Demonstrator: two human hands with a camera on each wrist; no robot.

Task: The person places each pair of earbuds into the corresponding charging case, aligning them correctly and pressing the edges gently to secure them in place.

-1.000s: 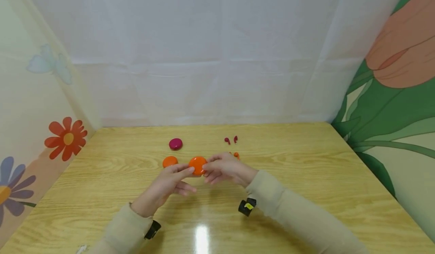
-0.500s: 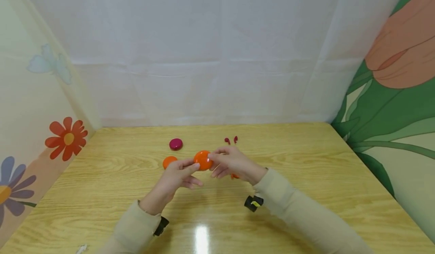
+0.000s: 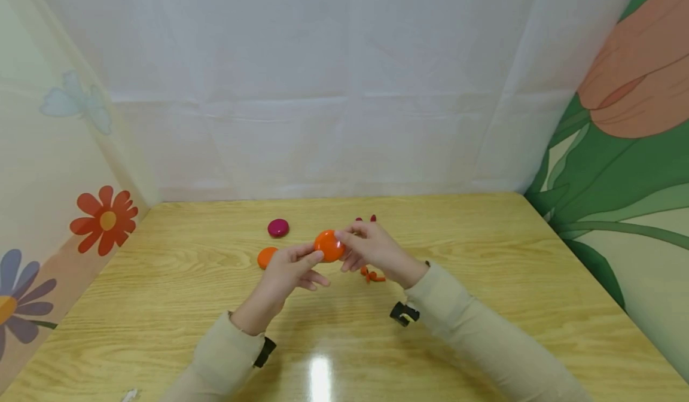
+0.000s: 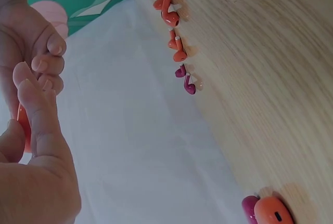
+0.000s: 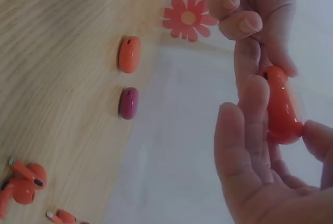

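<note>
Both hands hold one glossy orange earbud case [image 3: 329, 246] above the table. My left hand [image 3: 287, 273] pinches its left side between thumb and fingers. On the opposite side, my right hand [image 3: 377, 249] grips the rim with thumb and fingertips. The right wrist view shows this rounded orange case [image 5: 283, 107] edge-on, its lid looking shut. A second orange case [image 3: 266, 258] lies on the table just beyond the left hand, partly covered by it. Behind that is a magenta case [image 3: 278, 228]. Orange earbuds [image 3: 371, 275] lie below the right hand; magenta earbuds [image 4: 188, 83] are farther back.
Two pairs of orange earbuds [image 4: 169, 13] and the magenta pair line up on the wooden table [image 3: 484, 258]. A white cloth [image 3: 344, 121] hangs behind the table's back edge, with printed panels at both sides. A small white object [image 3: 130, 395] lies at the front left.
Both hands have moved the orange case slightly right and farther back. The right hand now hides part of the magenta earbuds, while orange earbuds near the front show more.
</note>
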